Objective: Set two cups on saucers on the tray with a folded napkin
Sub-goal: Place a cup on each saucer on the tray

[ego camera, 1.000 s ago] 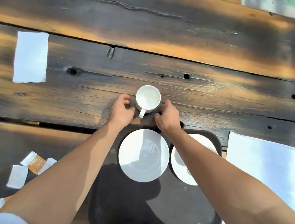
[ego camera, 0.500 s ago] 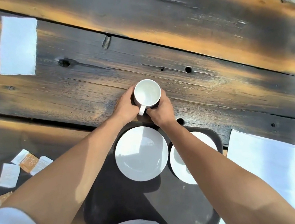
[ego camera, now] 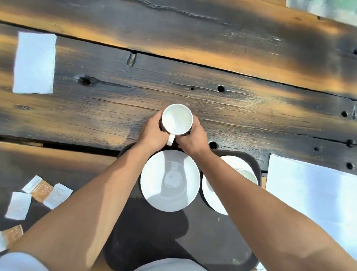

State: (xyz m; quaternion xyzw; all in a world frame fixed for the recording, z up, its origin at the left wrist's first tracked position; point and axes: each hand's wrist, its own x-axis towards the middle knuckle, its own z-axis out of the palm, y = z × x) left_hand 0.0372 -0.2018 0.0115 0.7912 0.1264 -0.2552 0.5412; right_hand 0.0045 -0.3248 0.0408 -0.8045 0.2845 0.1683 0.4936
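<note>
A white cup (ego camera: 177, 119) with its handle pointing toward me sits just beyond the far edge of the dark tray (ego camera: 151, 235). My left hand (ego camera: 151, 135) and my right hand (ego camera: 191, 137) clasp it from either side. An empty white saucer (ego camera: 170, 180) lies on the tray right below the cup. A second saucer (ego camera: 213, 195) to its right carries another white cup (ego camera: 244, 172), mostly hidden by my right forearm. A folded white napkin (ego camera: 34, 62) lies flat on the wooden table at the far left.
Several sugar packets (ego camera: 42, 193) are scattered on the table at the left. A large white sheet (ego camera: 325, 198) lies right of the tray. The dark plank table (ego camera: 209, 57) stretches beyond the cup, its far edge at the top right.
Both hands closed in from beside the cup and now grip its sides. The cup sits in the same spot beyond the tray.
</note>
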